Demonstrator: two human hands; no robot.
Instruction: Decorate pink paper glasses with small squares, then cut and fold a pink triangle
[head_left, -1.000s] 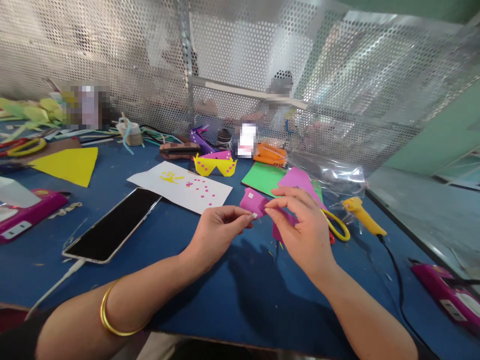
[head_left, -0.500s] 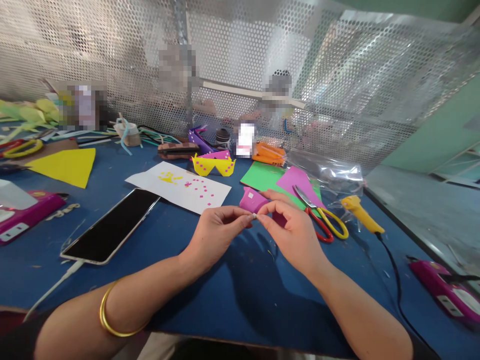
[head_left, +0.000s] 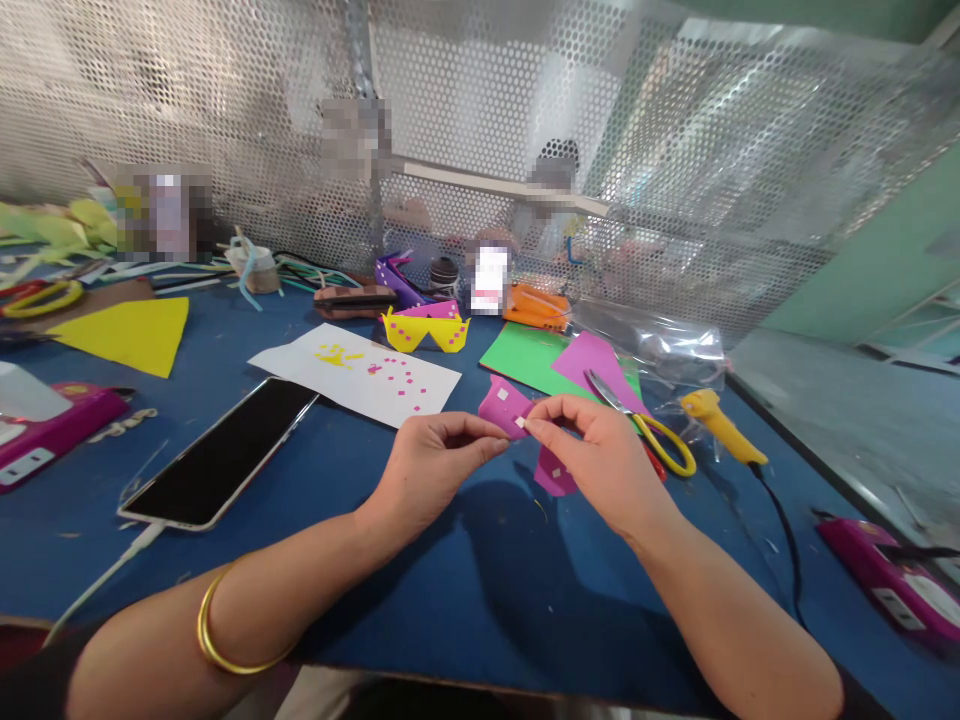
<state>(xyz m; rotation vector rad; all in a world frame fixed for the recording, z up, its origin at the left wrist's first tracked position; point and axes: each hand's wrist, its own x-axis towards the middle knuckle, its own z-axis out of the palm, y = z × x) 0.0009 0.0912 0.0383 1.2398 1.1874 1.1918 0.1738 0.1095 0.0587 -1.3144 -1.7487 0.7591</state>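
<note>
Pinched at its near edge by my left hand is a pink-purple foam piece, raised above the table. Small white squares are on its face, and its lower right part shows below my right fingers. Between the thumb and index finger of my right hand is a tiny white square, held against or just over the foam; I cannot tell if it touches. Beyond lie yellow foam glasses with pink squares and a white sheet with yellow and pink bits on it.
Scissors rest on pink and green foam sheets at the right. Beyond them is a yellow glue gun with a black cord. A phone on a cable lies left. A perforated metal screen closes the back.
My right hand has separated from my left fingertips and carried the small white square up and right onto or over the foam piece. More of the foam's lower part shows now.
</note>
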